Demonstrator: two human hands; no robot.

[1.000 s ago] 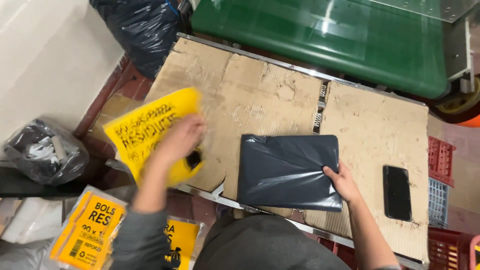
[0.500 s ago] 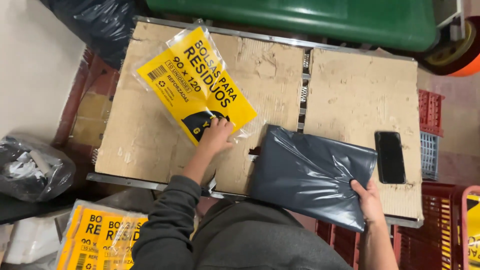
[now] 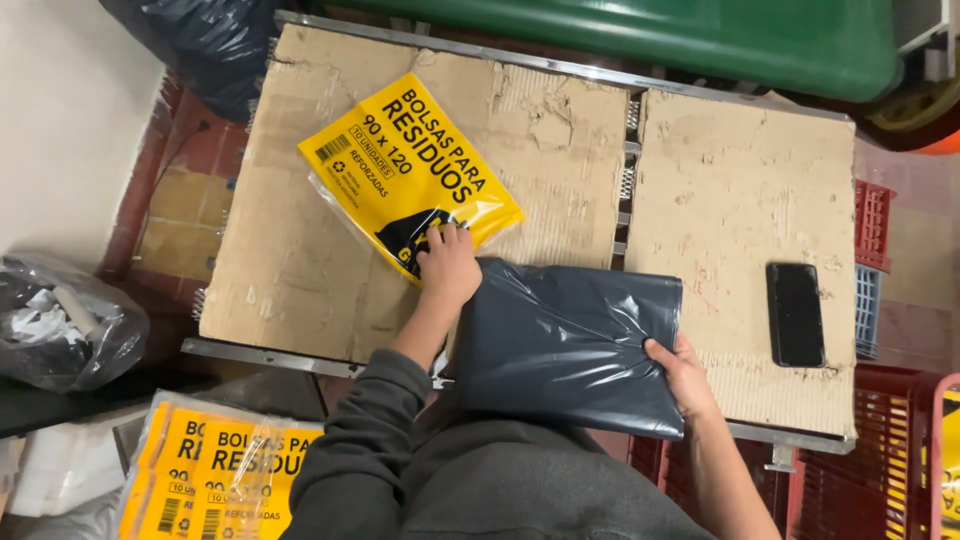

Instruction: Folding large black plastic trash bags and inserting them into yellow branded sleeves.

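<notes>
Looking down at the cardboard-covered table (image 3: pixel 300 290), we see 2 hands at work. The left hand (image 3: pixel 447 265) lies flat, fingers spread, pressing the near corner of the yellow printed sleeve (image 3: pixel 405 170), gripping nothing. The right hand (image 3: pixel 682 368) pinches the right edge of the folded dark plastic bag bundle (image 3: pixel 570 345), thumb on top, fingers tucked under. The bundle lies just beside the sleeve's lower corner, overhanging the table's near edge. We judge the packing barely begun: sleeve laid out, bundle outside it. A black phone (image 3: pixel 796 313) lies well apart to the right.
</notes>
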